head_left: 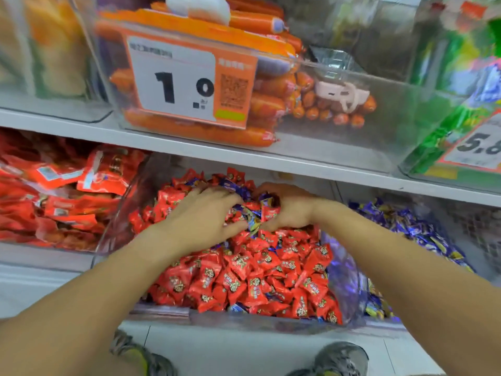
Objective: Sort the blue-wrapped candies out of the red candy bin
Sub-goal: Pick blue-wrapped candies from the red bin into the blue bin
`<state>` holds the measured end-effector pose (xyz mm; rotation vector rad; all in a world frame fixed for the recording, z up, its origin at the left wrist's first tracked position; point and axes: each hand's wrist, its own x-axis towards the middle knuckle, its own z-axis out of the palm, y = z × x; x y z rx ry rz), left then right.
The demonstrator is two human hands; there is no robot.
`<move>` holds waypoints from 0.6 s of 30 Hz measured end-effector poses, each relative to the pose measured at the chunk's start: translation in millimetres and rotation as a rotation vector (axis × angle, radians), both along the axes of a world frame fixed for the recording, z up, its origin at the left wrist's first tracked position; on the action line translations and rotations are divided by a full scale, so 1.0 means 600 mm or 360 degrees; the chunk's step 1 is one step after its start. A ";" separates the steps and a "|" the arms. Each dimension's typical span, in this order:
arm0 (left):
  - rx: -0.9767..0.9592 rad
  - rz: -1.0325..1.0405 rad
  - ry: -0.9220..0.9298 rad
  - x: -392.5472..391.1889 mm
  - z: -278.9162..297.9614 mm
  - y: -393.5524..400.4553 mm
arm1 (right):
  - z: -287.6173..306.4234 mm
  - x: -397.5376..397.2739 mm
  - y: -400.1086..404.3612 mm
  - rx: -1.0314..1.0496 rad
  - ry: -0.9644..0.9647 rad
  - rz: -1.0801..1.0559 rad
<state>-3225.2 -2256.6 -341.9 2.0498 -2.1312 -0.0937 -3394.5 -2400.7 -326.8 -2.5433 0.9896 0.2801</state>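
Observation:
A clear bin point(189, 316) on the lower shelf holds a heap of red-wrapped candies point(260, 270). Several blue-wrapped candies point(253, 219) lie mixed in near the back of the heap, between my hands. My left hand point(206, 213) rests palm down on the heap, fingers spread and curled over the candies, thumb beside the blue ones. My right hand point(287, 207) reaches in from the right, its fingers curled round blue and red wrappers. What lies under both palms is hidden.
To the right stands a clear bin of blue-wrapped candies point(412, 226). Red snack packets point(67, 196) fill the bin on the left. The upper shelf point(298, 161) overhangs the bins and carries a box of orange sausages point(265, 104) with a price tag. My shoes point(341, 359) stand on the floor below.

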 end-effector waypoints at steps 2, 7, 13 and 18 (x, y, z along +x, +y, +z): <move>0.0009 0.0040 0.0020 0.010 0.011 -0.004 | 0.010 0.004 0.019 0.0039 -0.0230 -0.0027; 0.0053 0.0172 0.0020 0.037 0.036 0.015 | 0.042 0.023 0.095 0.0211 -0.0256 0.0150; 0.0015 0.0032 0.0241 0.036 0.052 0.052 | 0.081 -0.023 0.110 0.0416 -0.0298 0.0189; 0.0027 -0.0078 0.0362 0.015 0.051 0.053 | 0.063 -0.054 0.089 0.0433 -0.0562 -0.0002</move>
